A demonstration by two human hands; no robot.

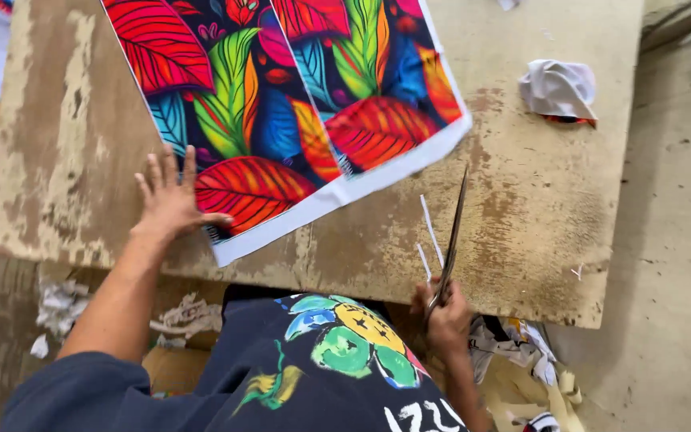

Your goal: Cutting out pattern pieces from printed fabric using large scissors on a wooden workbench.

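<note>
Bright leaf-printed fabric (281, 104) lies on a worn wooden table (537, 208), one hand pressing it and the other gripping scissors.

The left hand (171, 200) lies flat with its fingers spread, palm on the bare wood and thumb pressing the lower left corner of the fabric near its white border. The right hand (445, 320) sits at the table's near edge, its fingers closed through the handles of the scissors (451, 240); the blades look shut or nearly so, though their thin profile makes that hard to judge. The scissors' long axis points up and away from the person, tip just short of the fabric's white lower edge, which runs diagonally ahead and to its left. Thin white strips (429, 232) lie beside the blades. A crumpled scrap (557, 88) sits well apart, to the far right.
</note>
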